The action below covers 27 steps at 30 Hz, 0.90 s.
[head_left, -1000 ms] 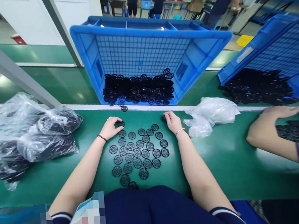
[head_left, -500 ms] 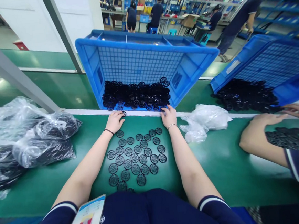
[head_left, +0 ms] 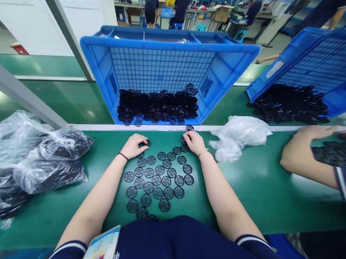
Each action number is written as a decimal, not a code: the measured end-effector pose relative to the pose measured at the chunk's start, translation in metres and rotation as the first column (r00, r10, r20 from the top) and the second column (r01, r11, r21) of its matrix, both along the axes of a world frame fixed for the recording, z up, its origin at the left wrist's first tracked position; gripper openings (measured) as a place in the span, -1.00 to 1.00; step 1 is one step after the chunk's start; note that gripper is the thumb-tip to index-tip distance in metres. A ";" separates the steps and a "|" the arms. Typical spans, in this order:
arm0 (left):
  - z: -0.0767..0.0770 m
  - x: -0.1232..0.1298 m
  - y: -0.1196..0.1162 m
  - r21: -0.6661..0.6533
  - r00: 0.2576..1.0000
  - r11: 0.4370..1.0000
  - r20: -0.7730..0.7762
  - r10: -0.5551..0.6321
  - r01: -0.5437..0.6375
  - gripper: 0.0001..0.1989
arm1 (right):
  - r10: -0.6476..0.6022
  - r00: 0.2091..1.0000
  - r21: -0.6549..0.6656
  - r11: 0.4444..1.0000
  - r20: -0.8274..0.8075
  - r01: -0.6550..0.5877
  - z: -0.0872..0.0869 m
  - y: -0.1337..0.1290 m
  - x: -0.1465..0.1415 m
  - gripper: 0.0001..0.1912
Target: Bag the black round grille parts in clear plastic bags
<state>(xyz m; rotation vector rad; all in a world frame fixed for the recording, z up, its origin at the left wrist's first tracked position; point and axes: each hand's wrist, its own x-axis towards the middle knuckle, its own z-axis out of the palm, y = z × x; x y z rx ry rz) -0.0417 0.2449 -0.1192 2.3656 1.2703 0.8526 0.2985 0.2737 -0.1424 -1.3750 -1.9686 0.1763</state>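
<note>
On the green table, my left hand (head_left: 134, 146) pinches the edge of a black spoked disc (head_left: 147, 143) above the upper left of the spread-out discs. My right hand (head_left: 195, 142) has its fingers closed at another black disc (head_left: 183, 140), partly covered by the fingertips, at the upper right. Between my forearms lie several flat black spoked discs (head_left: 156, 180) in loose rows. Beyond my hands, a blue crate (head_left: 160, 46) is tipped on its side toward me, with a heap of black discs (head_left: 159, 106) inside. One loose disc (head_left: 190, 127) rests on the white strip before it.
Clear bags of black parts (head_left: 61, 154) lie at the left beside a grey post (head_left: 19, 77). A crumpled clear bag (head_left: 241, 136) sits right of my hand. Farther right are a second blue crate (head_left: 305, 55) and a co-worker's arm (head_left: 307, 155) over more discs.
Both hands have drawn back from the crate's front edge toward the spread discs, each bringing a disc. The view has shifted slightly. The co-worker's hands have moved a little.
</note>
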 end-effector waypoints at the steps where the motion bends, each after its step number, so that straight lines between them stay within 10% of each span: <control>1: 0.000 0.001 -0.002 -0.007 1.000 1.000 0.004 -0.029 0.029 -0.91 | 0.025 1.000 -0.005 1.000 0.018 -0.025 0.000 -0.002 -0.001 -0.69; 5: -0.001 -0.001 -0.002 -0.017 0.999 0.999 0.019 -0.034 0.034 -0.91 | 0.005 0.999 0.023 1.000 0.033 -0.006 0.001 -0.003 0.000 -0.77; 14: -0.005 0.001 0.048 0.060 0.926 0.924 0.009 0.377 -0.377 -0.62 | -0.122 0.988 -0.047 0.991 0.097 0.126 0.004 0.015 0.002 -0.68; 27: -0.005 0.006 0.008 0.029 0.977 0.977 -0.024 0.212 -0.212 -0.82 | 0.021 1.000 -0.023 1.000 0.021 -0.020 0.008 0.004 0.000 -0.71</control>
